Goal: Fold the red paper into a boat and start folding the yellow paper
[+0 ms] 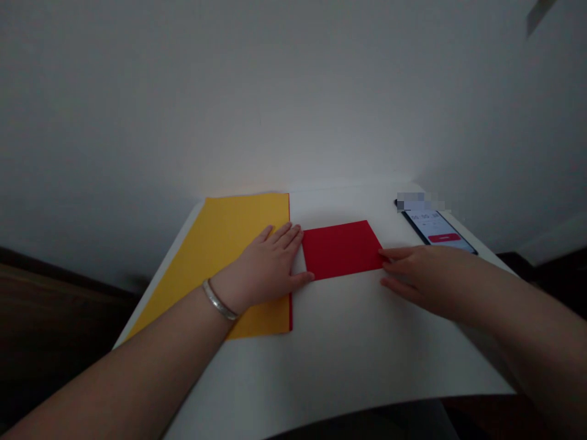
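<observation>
A small rectangle of red paper (343,250) lies flat on the white table. My left hand (270,263) is flat with its fingers spread, resting partly on a large yellow sheet (183,275); its thumb and fingertips reach the left edge of the red paper. At the right edge of the red paper, the outstretched fingertips of my right hand (422,272) touch it near the corner. The right thumb is apart from the fingers, just off the paper. A thin red edge shows beneath the yellow sheet's right side.
A phone (438,229) with a lit timer screen lies at the table's right, partly behind my right hand. The white table (339,354) stands against a pale wall (293,91). A silver bangle (219,299) circles my left wrist.
</observation>
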Demonstrator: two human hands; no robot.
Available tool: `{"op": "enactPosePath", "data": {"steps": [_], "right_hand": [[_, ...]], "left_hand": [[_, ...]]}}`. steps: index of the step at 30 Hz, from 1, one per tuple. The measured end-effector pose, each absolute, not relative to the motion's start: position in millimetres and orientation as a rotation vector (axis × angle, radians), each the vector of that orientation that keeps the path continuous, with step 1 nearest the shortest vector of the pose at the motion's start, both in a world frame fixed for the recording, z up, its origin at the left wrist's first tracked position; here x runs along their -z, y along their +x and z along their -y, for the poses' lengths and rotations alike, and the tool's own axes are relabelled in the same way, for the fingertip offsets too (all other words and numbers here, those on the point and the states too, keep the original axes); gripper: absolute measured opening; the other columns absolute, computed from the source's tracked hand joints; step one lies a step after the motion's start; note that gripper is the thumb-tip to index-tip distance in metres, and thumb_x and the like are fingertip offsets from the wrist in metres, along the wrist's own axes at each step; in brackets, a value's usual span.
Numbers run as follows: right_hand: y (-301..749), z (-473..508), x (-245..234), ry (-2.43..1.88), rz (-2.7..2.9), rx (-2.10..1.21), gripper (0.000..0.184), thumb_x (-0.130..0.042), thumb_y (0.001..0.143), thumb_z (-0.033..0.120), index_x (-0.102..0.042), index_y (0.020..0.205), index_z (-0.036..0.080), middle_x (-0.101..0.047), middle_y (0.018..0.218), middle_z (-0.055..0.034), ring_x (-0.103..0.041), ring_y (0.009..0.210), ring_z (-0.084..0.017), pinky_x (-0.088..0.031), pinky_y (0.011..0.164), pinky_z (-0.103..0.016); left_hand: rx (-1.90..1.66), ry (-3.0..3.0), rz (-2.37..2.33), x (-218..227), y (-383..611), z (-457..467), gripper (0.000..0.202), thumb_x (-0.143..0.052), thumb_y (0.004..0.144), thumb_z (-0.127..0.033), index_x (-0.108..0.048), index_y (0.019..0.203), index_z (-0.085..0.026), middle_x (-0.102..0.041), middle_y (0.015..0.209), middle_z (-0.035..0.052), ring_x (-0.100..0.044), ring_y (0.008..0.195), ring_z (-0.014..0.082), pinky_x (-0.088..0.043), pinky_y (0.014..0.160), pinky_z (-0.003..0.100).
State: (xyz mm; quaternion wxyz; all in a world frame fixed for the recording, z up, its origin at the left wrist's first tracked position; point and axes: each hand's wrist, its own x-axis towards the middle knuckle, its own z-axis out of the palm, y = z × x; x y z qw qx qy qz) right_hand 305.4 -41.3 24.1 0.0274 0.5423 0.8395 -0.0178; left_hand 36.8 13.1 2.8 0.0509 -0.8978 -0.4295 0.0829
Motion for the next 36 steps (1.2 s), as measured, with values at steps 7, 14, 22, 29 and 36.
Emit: {"op": "enactPosePath", "data": {"steps": [7, 14, 22, 29, 36], "right_hand": [[297.0, 41.2, -35.4, 1.916, -2.15, -0.032, 0.045, -0.041, 0.089, 0.051, -0.072, 0.087, 0.019, -0.073, 0.081, -0.0133, -0.069, 0.069, -0.033, -0.053, 0.059, -0.048], [285.9, 29.7, -14.7, 1.755, -2.707, -0.33, 0.057, -0.044, 0.091, 0.045, -0.051, 0.138, 0.012, -0.052, 0.14, -0.0155, -0.043, 0.132, -0.033, -0.04, 0.105, -0.049], [279.8, 20.2, 14.5, 1.64, -2.665, 0.151, 0.075, -0.038, 0.092, 0.054, -0.024, 0.151, 0.01, -0.021, 0.156, -0.0187, -0.012, 0.144, -0.035, -0.017, 0.115, -0.053], [276.9, 18.5, 14.2, 1.699, -2.765, 0.207, 0.079, -0.044, 0.091, 0.05, -0.014, 0.153, 0.013, -0.017, 0.158, -0.0177, -0.011, 0.145, -0.032, -0.014, 0.116, -0.051], [276.4, 14.4, 24.9, 1.863, -2.993, 0.191, 0.098, -0.059, 0.083, 0.042, 0.005, 0.152, 0.016, -0.007, 0.159, -0.0207, -0.004, 0.146, -0.031, -0.022, 0.114, -0.052]], "left_hand": [[-0.291, -2.763, 1.388, -4.3, 36.2, -14.8, 0.089, -0.038, 0.087, -0.068, -0.024, 0.149, -0.006, -0.021, 0.156, 0.0146, -0.018, 0.146, 0.0286, -0.017, 0.117, 0.044], [-0.143, -2.793, 1.422, -1.1, 34.3, -17.0, 0.095, -0.046, 0.08, -0.071, -0.03, 0.147, -0.006, -0.026, 0.155, 0.019, -0.023, 0.144, 0.0312, -0.019, 0.116, 0.045], [0.152, -2.818, 1.542, 5.1, 36.9, -19.1, 0.077, -0.053, 0.082, -0.059, -0.045, 0.138, -0.007, -0.035, 0.149, 0.0223, -0.03, 0.139, 0.0372, -0.024, 0.113, 0.052], [0.891, -2.859, 1.74, 0.0, 44.1, -23.5, 0.036, -0.061, 0.08, -0.026, -0.064, 0.115, -0.019, -0.07, 0.104, 0.006, -0.064, 0.097, 0.0218, -0.049, 0.091, 0.037], [1.043, -2.985, 1.93, -7.4, 49.6, -15.6, 0.031, -0.066, 0.078, -0.027, -0.065, 0.109, -0.019, -0.071, 0.084, 0.0002, -0.064, 0.072, 0.0152, -0.051, 0.069, 0.028]]}}
